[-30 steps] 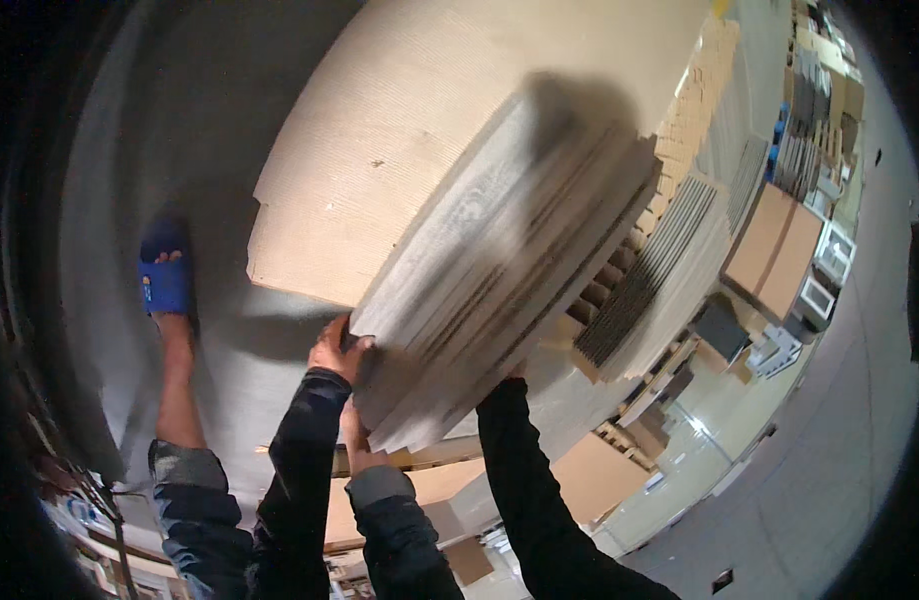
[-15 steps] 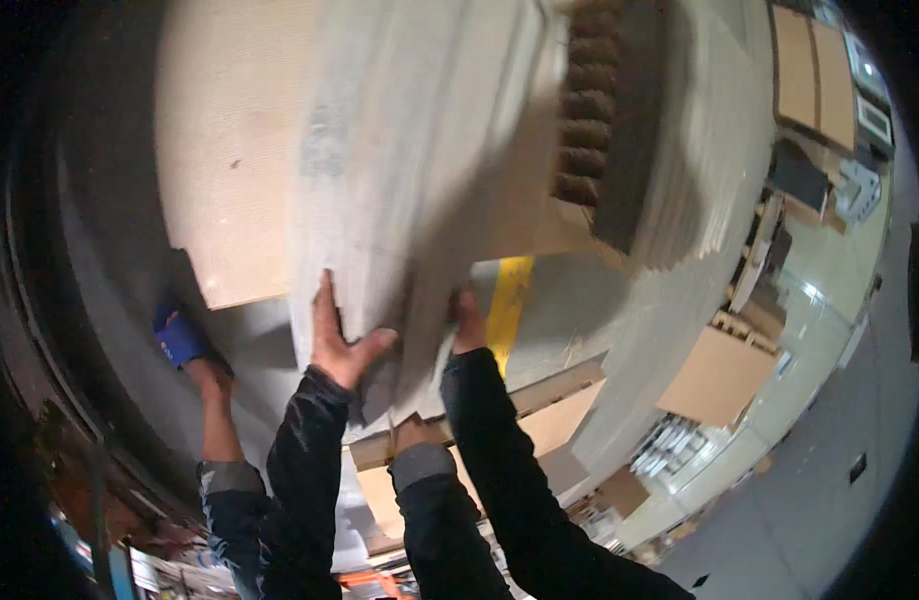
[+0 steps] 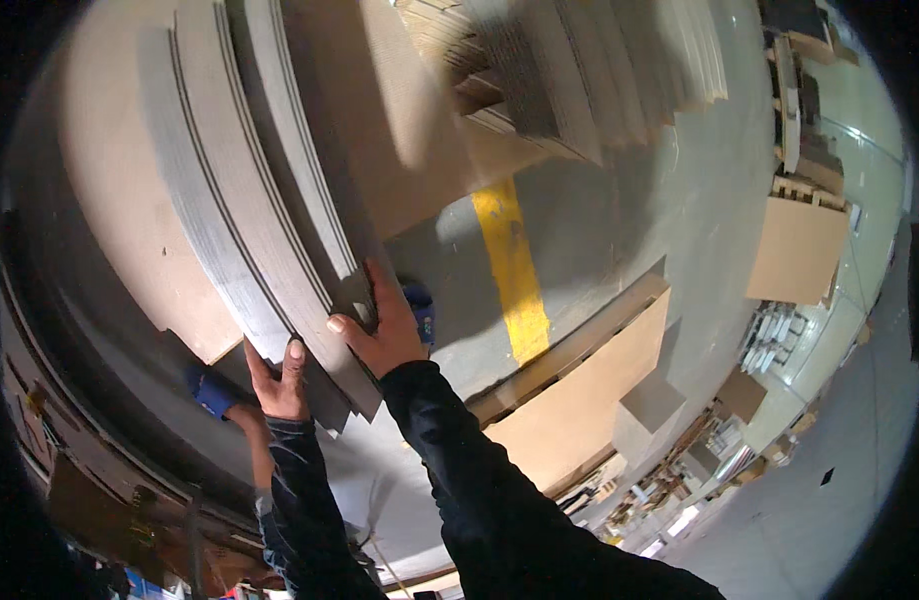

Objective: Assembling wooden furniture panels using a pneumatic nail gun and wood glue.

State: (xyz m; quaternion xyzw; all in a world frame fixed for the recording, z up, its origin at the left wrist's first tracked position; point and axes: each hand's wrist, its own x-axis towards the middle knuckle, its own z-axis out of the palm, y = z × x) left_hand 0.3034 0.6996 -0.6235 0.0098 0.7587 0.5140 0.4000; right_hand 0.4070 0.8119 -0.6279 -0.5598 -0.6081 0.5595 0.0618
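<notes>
A stack of flat cardboard sheets (image 3: 244, 170) stands on edge in front of me, fanned into several bundles with dark gaps between them. My left hand (image 3: 281, 388) grips the near end of the leftmost bundle, thumb on the edges and fingers along its left side. Further right, my right hand (image 3: 389, 338) clasps the near end of the other bundles; its thumb presses on the edges and its fingers lie against the right face. Parts of the fingers on both hands are hidden by the cardboard. A large tan sheet (image 3: 129, 200) lies left of the stack.
More folded cardboard (image 3: 619, 70) is piled at the far right. A yellow floor stripe (image 3: 509, 270) runs beside the stack. Nearer on the right is a low tan board (image 3: 589, 400). My blue slipper (image 3: 211, 392) shows at the left. Boxes and pallets stand along the right.
The sheets have tilted leftward at the top and parted into bundles. Both hands now grasp their near ends, where the left hand was spread out before. The view has also shifted.
</notes>
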